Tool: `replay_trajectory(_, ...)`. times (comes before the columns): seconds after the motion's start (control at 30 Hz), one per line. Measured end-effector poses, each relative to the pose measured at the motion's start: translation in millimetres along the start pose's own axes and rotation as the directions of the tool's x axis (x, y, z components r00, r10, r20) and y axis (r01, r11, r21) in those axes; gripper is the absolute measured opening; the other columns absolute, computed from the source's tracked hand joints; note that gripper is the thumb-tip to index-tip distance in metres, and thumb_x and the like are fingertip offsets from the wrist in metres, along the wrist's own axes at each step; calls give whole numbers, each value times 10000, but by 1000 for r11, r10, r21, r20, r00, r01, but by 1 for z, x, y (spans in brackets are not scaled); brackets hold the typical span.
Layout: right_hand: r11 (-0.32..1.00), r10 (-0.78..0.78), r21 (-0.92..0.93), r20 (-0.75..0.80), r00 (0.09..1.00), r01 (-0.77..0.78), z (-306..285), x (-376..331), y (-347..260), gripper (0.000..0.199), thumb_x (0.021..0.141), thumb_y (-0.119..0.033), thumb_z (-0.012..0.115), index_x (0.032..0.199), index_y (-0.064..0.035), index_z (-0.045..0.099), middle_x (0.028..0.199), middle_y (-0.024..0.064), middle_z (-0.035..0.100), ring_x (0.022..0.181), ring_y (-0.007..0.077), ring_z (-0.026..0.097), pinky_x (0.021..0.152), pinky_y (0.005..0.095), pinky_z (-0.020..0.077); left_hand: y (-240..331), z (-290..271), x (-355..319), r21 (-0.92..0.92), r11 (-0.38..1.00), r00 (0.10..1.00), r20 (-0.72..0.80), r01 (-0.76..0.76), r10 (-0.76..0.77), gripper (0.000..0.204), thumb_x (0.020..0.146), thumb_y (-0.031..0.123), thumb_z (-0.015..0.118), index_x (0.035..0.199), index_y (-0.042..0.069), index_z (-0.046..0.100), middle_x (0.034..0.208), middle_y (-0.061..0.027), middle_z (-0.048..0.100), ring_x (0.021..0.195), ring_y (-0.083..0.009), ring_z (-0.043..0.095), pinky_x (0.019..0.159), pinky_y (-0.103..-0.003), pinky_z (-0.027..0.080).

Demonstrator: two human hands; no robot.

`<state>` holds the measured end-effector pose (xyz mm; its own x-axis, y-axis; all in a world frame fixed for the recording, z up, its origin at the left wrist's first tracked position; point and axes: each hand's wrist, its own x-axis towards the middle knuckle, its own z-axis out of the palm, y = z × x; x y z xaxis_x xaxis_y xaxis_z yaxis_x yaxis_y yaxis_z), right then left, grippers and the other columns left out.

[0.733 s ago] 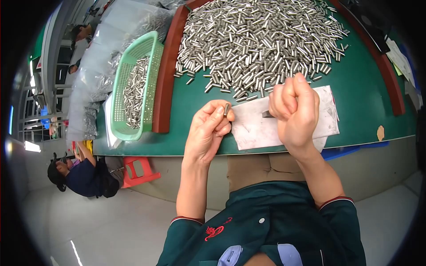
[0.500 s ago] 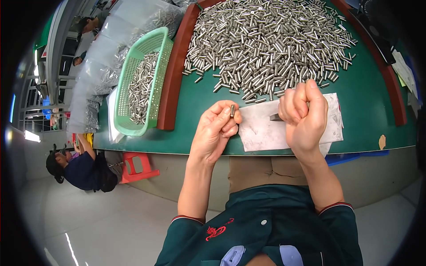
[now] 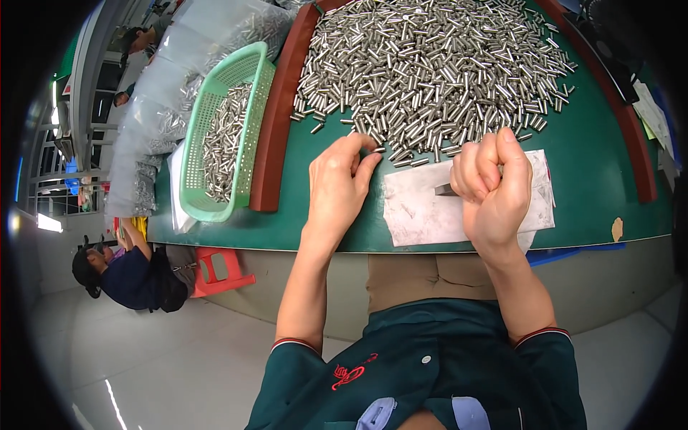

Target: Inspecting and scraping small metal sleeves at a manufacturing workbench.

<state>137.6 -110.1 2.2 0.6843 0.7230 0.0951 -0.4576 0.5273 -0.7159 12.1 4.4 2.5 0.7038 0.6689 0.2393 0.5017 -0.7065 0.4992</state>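
A wide pile of short silver metal pins (image 3: 437, 79) covers the far middle of the green table. At its near left edge, my left hand (image 3: 338, 183) reaches out with thumb and forefinger closing on a single metal pin (image 3: 380, 150). The other fingers are curled and partly hidden behind the hand. My right hand (image 3: 494, 190) is a fist over a smudged white cloth (image 3: 419, 204). From that fist pokes the flat dark end of a metal tool (image 3: 445, 190); the rest is hidden inside the fingers.
Left of a red-brown wooden rail (image 3: 276, 136) stands a green perforated basket (image 3: 251, 154) holding more pins. Clear plastic bags of pins (image 3: 154, 132) line the far left. Another rail (image 3: 631, 136) bounds the right. A person (image 3: 132, 276) sits near a red stool (image 3: 215, 272).
My left hand has moved away from me to the pile's edge and turned its back up. The upright pin it held is no longer visible in its fingertips. My right hand has barely moved.
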Motion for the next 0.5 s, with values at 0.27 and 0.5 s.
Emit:
replay_trajectory(0.27, 1000, 8, -20, 10, 1000, -7, -1, 1, 0, 413, 916, -240, 256, 519, -126, 265, 421, -13, 252, 386, 64, 153, 379, 228, 156, -10, -7, -14, -805, 452, 924, 327, 383, -200, 93, 803, 87, 578, 817, 9, 530, 688, -41, 548, 490, -53, 357, 444, -205, 296)
replay_trajectory(0.5, 1000, 17, -19, 13, 1000, -17, 0, 1, -1, 418, 918, -244, 251, 518, -125, 265, 422, -12, 254, 386, 66, 156, 382, 229, 164, -17, -6, -17, -867, 223, 893, 415, 447, -174, 136, 855, 65, 491, 954, -14, 543, 743, -57, 553, 478, -15, 288, 418, -165, 220)
